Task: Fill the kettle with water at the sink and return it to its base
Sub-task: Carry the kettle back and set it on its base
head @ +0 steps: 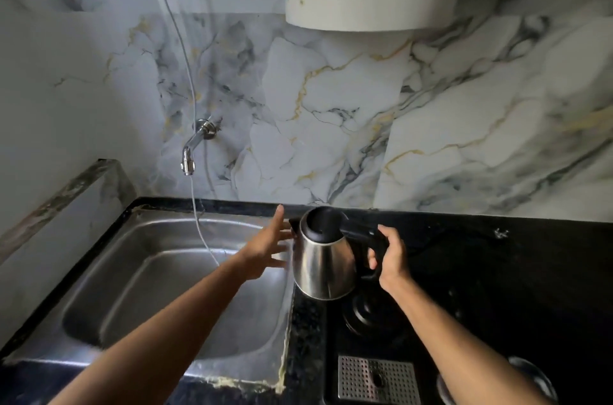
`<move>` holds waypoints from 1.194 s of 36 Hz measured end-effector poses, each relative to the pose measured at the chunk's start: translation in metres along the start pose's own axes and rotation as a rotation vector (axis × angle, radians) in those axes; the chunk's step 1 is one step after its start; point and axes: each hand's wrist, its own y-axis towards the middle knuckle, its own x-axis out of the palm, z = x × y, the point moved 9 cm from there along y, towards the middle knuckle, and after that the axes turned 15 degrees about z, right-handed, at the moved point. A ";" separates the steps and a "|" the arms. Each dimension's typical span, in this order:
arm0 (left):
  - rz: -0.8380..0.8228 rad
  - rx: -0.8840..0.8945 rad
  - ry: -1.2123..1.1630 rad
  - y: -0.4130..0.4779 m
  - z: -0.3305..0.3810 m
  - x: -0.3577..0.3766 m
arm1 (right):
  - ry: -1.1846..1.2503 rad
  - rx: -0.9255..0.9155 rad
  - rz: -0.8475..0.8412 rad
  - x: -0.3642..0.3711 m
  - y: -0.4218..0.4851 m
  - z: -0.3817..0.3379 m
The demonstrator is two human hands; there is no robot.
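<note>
a steel sink (99,272) fills the left side, set into a black worktop (497,255), with one chrome tap (194,147) on the marble wall above it and a thin clear hose (199,222) hanging down into the basin. the left arm reaches forward over the sink; the left hand (267,247) is spread open, fingers fanned, its fingertips just beside the kettle's left side, though whether they touch is unclear. one steel kettle (323,258) with a black lid is held lifted and tilted above the worktop at the sink's right edge. the right hand (389,258) is wrapped around the kettle's black handle (365,235), arm stretched forward. below the kettle sits one round black base (363,313). nearer the viewer lies one perforated metal grille (376,379).
</note>
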 end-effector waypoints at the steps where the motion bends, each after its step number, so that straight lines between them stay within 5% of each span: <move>1: -0.034 -0.015 -0.018 -0.001 -0.003 0.009 | 0.006 0.011 0.002 -0.006 0.002 -0.001; 16: -0.063 -0.081 -0.072 -0.039 -0.044 0.115 | -0.017 0.018 0.098 -0.119 0.019 0.009; 43: -0.034 -0.046 -0.151 -0.040 -0.048 0.133 | -0.016 -0.007 0.070 -0.136 0.039 0.016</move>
